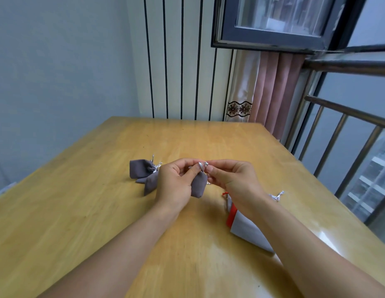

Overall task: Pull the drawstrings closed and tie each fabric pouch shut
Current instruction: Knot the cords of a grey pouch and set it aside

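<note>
A small grey fabric pouch [199, 186] hangs between my hands above the wooden table [101, 201]. My left hand [176, 179] pinches its silver drawstring [203, 165] at the pouch's neck. My right hand [230, 177] pinches the same cord from the other side, fingertips almost meeting. Two more grey pouches [141, 171] with silver cords lie together on the table just left of my left hand, one partly hidden behind it.
A light grey pouch with a red band [241, 224] lies under my right forearm, and the silver cord [278, 195] of another pouch pokes out beyond it. The table's right edge runs along a metal railing [337, 143]. A wall and curtain stand behind the far edge.
</note>
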### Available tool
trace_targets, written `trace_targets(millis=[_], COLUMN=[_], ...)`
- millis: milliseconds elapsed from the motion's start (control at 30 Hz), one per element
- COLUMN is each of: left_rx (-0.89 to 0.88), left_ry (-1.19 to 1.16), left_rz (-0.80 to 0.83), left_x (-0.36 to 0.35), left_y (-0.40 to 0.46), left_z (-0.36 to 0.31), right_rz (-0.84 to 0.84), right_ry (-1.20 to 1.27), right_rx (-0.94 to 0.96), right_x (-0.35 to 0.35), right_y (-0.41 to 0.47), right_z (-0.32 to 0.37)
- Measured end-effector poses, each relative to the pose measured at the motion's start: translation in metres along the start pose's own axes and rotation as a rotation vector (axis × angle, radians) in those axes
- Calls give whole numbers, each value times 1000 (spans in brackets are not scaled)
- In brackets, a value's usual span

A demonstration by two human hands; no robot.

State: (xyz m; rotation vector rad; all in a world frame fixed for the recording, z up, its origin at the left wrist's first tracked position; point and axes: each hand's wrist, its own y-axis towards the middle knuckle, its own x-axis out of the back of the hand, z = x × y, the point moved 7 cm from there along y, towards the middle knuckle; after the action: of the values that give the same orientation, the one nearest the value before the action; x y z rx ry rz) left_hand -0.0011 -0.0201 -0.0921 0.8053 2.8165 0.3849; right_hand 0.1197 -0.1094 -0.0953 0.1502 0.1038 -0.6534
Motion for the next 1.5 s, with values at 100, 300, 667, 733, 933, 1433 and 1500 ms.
trace_targets(millis=[100,300,667,733,933,1433,1500], left_rx=[16,2,-189,-147,173,424,403], left_ry=[-1,15,256,189,-153,-359,-339], left_rz=[-13,-66,-93,-53,83,263,243], left_x=[-1,2,5,7,10,-1,0], left_y=[-1,-3,-7,-3,4,1,2], left_z=[4,1,-16,-13,2,17,15], right_rz=[-69,-46,-7,17,120,212,200], right_ry=[48,71,233,246,95,-96,-66], right_rx=[-23,-62,-98,-81,37,118,69], right_x=[1,-7,-14,-14,-15,-17,-17], right_y=[-3,-4,-7,-5,1,0,-1], right_z=[-6,-15,-19,-17,-4,3,-1])
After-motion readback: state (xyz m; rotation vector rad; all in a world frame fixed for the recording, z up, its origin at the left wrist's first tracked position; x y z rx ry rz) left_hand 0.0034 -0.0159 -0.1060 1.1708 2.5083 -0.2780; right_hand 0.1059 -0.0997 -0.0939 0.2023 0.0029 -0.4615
